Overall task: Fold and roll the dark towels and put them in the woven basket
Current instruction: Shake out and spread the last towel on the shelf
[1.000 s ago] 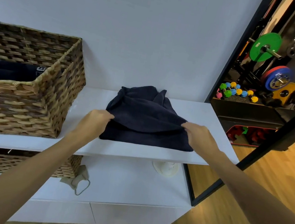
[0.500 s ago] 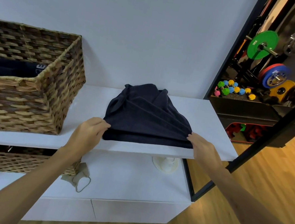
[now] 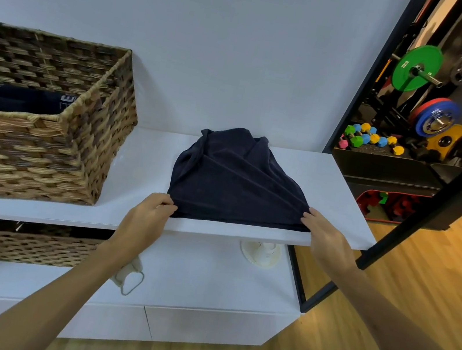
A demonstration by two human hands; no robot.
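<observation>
While we fold, our hands pinch the dark towel (image 3: 234, 184).
Our left hand (image 3: 149, 216) and right hand (image 3: 324, 239) grip its front corners beside the woven basket (image 3: 44, 149).

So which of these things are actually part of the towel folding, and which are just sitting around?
Part of the job:
- dark towel on the white shelf, pinched at its near corners by the left hand and right hand
- woven basket, with rolled towels inside

Just lying about:
- second basket below
- face mask
- weight plates
- coloured dumbbells
</observation>
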